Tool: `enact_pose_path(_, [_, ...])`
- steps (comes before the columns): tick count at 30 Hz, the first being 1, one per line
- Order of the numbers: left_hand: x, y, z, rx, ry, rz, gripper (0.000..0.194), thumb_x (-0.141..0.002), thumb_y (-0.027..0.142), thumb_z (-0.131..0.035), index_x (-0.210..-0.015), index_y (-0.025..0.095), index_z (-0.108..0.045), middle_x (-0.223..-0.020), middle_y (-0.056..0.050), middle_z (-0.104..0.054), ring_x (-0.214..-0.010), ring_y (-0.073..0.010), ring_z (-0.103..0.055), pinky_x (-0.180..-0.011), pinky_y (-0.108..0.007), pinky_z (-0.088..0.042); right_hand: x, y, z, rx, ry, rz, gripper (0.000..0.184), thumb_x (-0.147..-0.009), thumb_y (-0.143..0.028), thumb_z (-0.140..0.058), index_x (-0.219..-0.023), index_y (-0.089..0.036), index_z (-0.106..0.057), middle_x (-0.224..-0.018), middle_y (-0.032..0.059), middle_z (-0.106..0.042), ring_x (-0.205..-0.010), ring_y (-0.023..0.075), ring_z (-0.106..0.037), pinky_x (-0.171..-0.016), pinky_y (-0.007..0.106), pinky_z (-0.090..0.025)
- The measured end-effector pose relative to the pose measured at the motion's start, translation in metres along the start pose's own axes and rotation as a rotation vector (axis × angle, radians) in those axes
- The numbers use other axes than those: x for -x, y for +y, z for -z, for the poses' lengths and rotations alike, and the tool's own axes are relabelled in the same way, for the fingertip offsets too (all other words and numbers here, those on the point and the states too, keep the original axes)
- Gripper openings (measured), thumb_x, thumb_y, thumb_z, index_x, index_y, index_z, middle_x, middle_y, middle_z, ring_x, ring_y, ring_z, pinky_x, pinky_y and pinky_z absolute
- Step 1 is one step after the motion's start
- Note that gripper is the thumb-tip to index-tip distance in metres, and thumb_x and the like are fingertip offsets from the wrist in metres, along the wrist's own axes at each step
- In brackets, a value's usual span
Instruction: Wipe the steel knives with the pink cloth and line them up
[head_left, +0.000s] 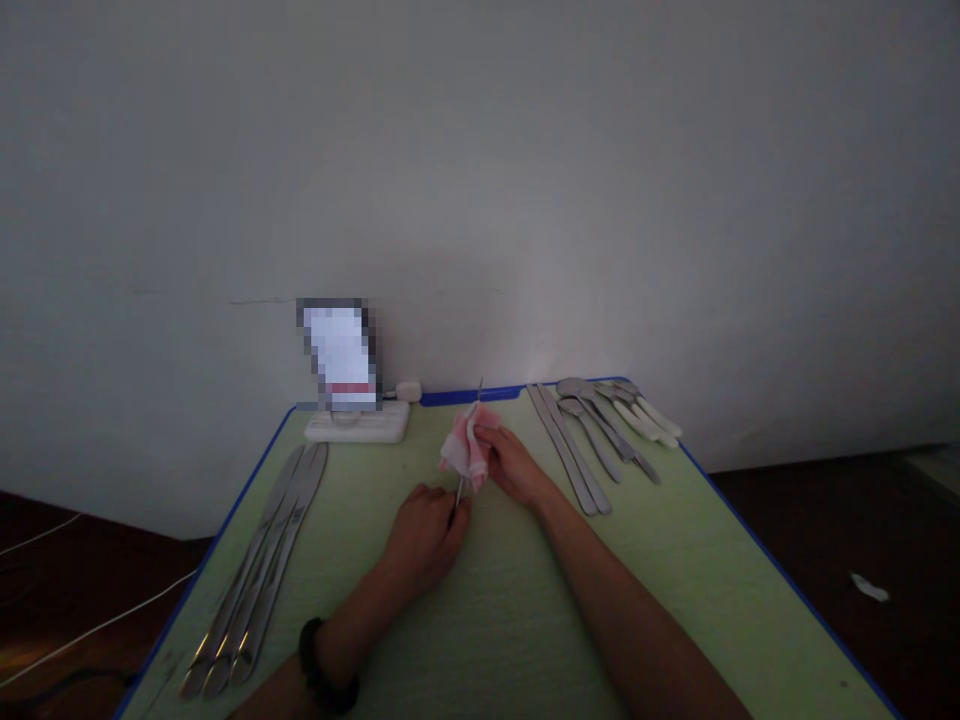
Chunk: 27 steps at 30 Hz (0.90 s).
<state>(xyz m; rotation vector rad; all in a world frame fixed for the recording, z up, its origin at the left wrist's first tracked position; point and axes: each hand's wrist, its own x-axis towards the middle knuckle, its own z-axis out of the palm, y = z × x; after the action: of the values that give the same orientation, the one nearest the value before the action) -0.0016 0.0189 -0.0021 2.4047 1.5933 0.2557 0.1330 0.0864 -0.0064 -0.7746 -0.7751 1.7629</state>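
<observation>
Over the middle of the table, my left hand (429, 532) is closed round the handle end of a thin metal knife (460, 489). The knife points up and away, seen nearly edge-on, and its tip shows beyond a pink and white cloth (469, 447). My right hand (510, 465) pinches this cloth round the blade, hiding the blade's middle part. A dark band (322, 668) circles my left wrist. To the left lie several metal table knives (259, 570) side by side. On the right rest two long flat metal pieces of cutlery (568, 450).
Further right are spoons (592, 432) and several white-handled pieces of cutlery (636, 420). A lit, blurred screen (341, 350) stands on a white base (360, 424) at the back left, beside a white plug (408, 391). The green table (480, 640) has a blue edge and meets a wall (480, 180).
</observation>
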Motion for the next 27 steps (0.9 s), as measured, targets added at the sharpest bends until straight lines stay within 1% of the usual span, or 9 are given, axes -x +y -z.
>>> enact_pose_path(5, [0.0,0.001,0.001,-0.015,-0.015,-0.028,0.041,-0.093,0.026,-0.026,-0.071,0.016,-0.06,-0.071,-0.009,-0.066,-0.068,-0.021,-0.058,-0.073,-0.034,-0.039,0.0,0.005,0.004,0.035,-0.075,-0.027,0.019,-0.066,-0.032,-0.067,-0.077,-0.017,-0.065,-0.07,0.0009,-0.065,-0.068,0.0154,-0.058,-0.068,0.028,-0.044])
enact_pose_path(8, [0.0,0.001,0.0,-0.015,-0.02,-0.029,0.039,-0.092,0.025,-0.027,-0.073,0.016,-0.06,-0.074,-0.009,-0.067,-0.071,-0.0211,-0.059,-0.073,-0.033,-0.039,-0.002,0.011,0.011,0.122,-0.083,-0.024,0.021,-0.066,-0.033,-0.068,-0.081,-0.018,-0.066,-0.074,0.001,-0.067,-0.076,0.0162,-0.06,-0.076,0.03,-0.044])
enact_pose_path(11, [-0.001,0.0,-0.001,0.005,-0.029,-0.025,0.039,-0.091,0.024,-0.028,-0.072,0.016,-0.061,-0.075,-0.01,-0.068,-0.072,-0.0221,-0.059,-0.073,-0.034,-0.038,-0.004,0.014,0.015,0.197,-0.09,-0.036,0.025,-0.065,-0.036,-0.07,-0.082,-0.018,-0.066,-0.077,0.0015,-0.067,-0.078,0.0164,-0.06,-0.078,0.03,-0.044])
enact_pose_path(13, [-0.001,-0.001,-0.002,0.024,-0.02,-0.02,0.039,-0.091,0.025,-0.028,-0.071,0.016,-0.06,-0.074,-0.01,-0.067,-0.07,-0.0222,-0.059,-0.073,-0.035,-0.038,-0.005,0.012,0.013,0.163,-0.098,-0.037,0.031,-0.067,-0.043,-0.068,-0.082,-0.017,-0.065,-0.074,0.0021,-0.067,-0.076,0.0166,-0.06,-0.074,0.03,-0.045])
enact_pose_path(16, [-0.001,-0.001,-0.002,0.055,0.011,-0.02,0.038,-0.09,0.027,-0.031,-0.068,0.017,-0.059,-0.07,-0.009,-0.066,-0.067,-0.021,-0.057,-0.072,-0.034,-0.038,-0.006,0.006,0.007,0.042,-0.099,-0.037,0.043,-0.071,-0.058,-0.058,-0.082,-0.017,-0.062,-0.067,0.0021,-0.065,-0.066,0.0164,-0.06,-0.061,0.027,-0.045])
enact_pose_path(18, [0.0,-0.001,-0.002,0.067,0.027,-0.029,0.037,-0.09,0.029,-0.033,-0.066,0.017,-0.058,-0.068,-0.008,-0.064,-0.066,-0.0202,-0.056,-0.071,-0.034,-0.038,-0.006,0.002,0.004,-0.021,-0.084,-0.032,0.045,-0.073,-0.062,-0.054,-0.082,-0.018,-0.06,-0.065,0.0014,-0.063,-0.06,0.0158,-0.059,-0.052,0.025,-0.042])
enact_pose_path(21, [0.0,-0.001,-0.002,0.055,0.033,-0.029,0.038,-0.09,0.03,-0.033,-0.064,0.017,-0.058,-0.067,-0.007,-0.063,-0.065,-0.0193,-0.056,-0.07,-0.033,-0.037,-0.005,-0.001,0.002,-0.053,-0.065,-0.033,0.039,-0.073,-0.055,-0.058,-0.084,-0.018,-0.06,-0.07,0.0016,-0.065,-0.061,0.0155,-0.059,-0.05,0.024,-0.04])
enact_pose_path(23, [0.0,-0.001,-0.003,0.038,0.034,-0.023,0.039,-0.09,0.03,-0.032,-0.064,0.017,-0.057,-0.066,-0.007,-0.063,-0.065,-0.0191,-0.056,-0.071,-0.033,-0.038,-0.004,-0.001,0.003,-0.045,-0.062,-0.04,0.034,-0.071,-0.048,-0.063,-0.086,-0.018,-0.06,-0.072,0.002,-0.066,-0.064,0.0161,-0.06,-0.053,0.025,-0.042])
enact_pose_path(27, [0.0,-0.001,-0.004,0.028,0.013,-0.028,0.04,-0.091,0.031,-0.029,-0.065,0.017,-0.057,-0.067,-0.007,-0.064,-0.066,-0.0201,-0.057,-0.073,-0.034,-0.038,-0.005,0.002,0.005,-0.019,-0.052,-0.033,0.026,-0.069,-0.038,-0.064,-0.081,-0.016,-0.062,-0.066,0.0016,-0.065,-0.065,0.0165,-0.06,-0.062,0.027,-0.045])
